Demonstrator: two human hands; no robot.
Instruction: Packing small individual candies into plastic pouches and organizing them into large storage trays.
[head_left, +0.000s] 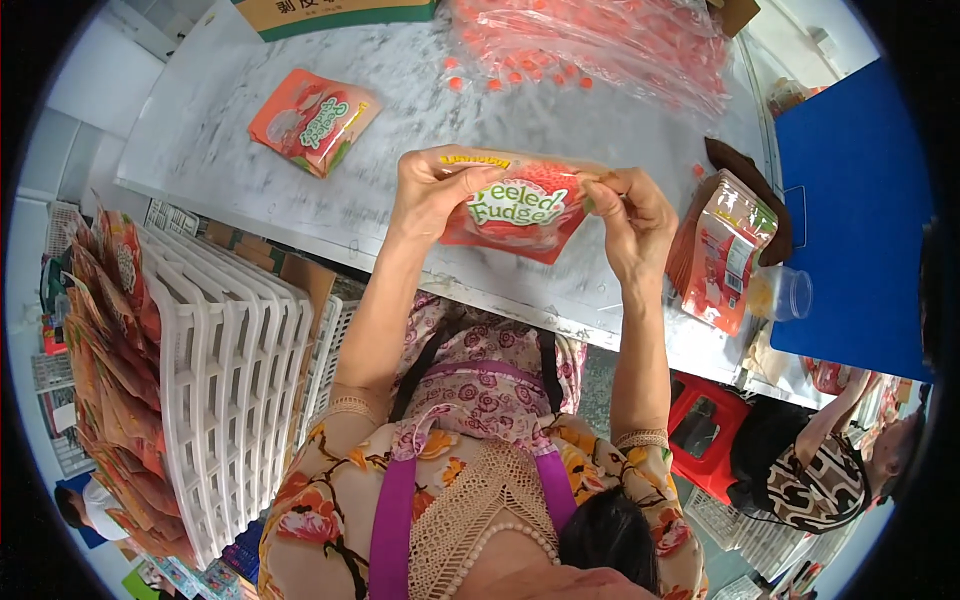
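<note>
A red printed candy pouch (518, 218) is stretched between my two hands above the near part of the table. My left hand (432, 190) pinches its left side near the top, thumb across the front. With thumb and fingers, my right hand (632, 218) grips the opposite top corner. Whether the pouch's mouth is sealed does not show. On the table to the left lies a small pile of similar pouches (312, 122). To the right of my right hand rests a stack of pouches (728, 250), the top one with its back up.
Red wrapped candies (590, 40) in clear plastic cover the far side, some loose. A cardboard box (335, 12) stands at the far left. A clear plastic tub (792, 293) sits by a blue panel (855, 220). White crates (225, 390) hold pouches at left; another person (820, 460) sits at right.
</note>
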